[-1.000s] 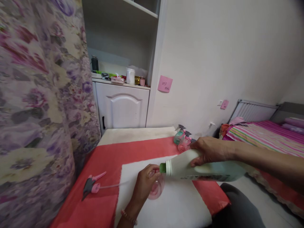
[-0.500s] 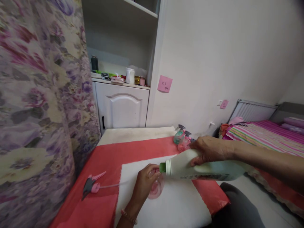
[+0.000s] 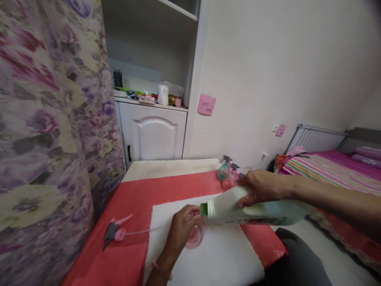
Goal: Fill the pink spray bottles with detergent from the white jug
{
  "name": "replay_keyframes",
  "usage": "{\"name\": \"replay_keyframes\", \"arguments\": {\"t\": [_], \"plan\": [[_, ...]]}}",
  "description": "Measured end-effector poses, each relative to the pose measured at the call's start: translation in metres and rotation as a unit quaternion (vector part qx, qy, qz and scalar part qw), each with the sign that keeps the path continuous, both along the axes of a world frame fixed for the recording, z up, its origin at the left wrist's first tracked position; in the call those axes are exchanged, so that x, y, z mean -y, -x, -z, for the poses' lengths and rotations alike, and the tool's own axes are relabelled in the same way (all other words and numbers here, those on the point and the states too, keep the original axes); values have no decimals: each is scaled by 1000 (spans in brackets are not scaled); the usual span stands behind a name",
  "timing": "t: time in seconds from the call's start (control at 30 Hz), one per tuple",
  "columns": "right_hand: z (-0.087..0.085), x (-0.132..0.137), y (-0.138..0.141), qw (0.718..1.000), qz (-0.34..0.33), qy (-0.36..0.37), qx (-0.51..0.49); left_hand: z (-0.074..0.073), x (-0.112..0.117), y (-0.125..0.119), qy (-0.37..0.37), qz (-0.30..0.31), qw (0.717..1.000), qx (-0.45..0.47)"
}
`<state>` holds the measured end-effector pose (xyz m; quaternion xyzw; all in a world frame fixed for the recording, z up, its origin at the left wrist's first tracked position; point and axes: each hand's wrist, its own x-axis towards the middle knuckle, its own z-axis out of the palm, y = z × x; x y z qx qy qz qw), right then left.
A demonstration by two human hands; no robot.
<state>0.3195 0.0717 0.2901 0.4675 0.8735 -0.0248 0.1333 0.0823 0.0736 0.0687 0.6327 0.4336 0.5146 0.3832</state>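
My left hand (image 3: pixel 185 223) is closed around the neck of a clear pink spray bottle (image 3: pixel 196 237), which stands on a white cloth (image 3: pixel 220 258). My right hand (image 3: pixel 258 187) grips a large pale green jug (image 3: pixel 228 208) lying nearly on its side. The jug's green spout (image 3: pixel 203 209) points left and meets the spray bottle's mouth at my left fingers. Whether liquid is flowing I cannot tell. To the left, a grey and pink spray trigger head (image 3: pixel 114 233) lies on the red covering, its thin tube reaching toward the cloth.
A green spray bottle (image 3: pixel 224 169) and a pink one (image 3: pixel 230 178) stand at the table's far right corner. Red covering (image 3: pixel 166 186) lies over the table. A white cabinet (image 3: pixel 156 133) is behind, a floral curtain (image 3: pixel 53 139) at left, and a bed (image 3: pixel 333 171) at right.
Almost nothing differs. Both hands, the jug and the spray bottle hold the same places, with only a very slight shift of the view.
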Motion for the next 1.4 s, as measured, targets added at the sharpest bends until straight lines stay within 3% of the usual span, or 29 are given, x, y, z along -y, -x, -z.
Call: {"name": "replay_keyframes", "arguments": {"t": [1.4], "plan": [[2,-2,-1,1000,10,-6,3,5,-2,0,2,2,1000,2]]}}
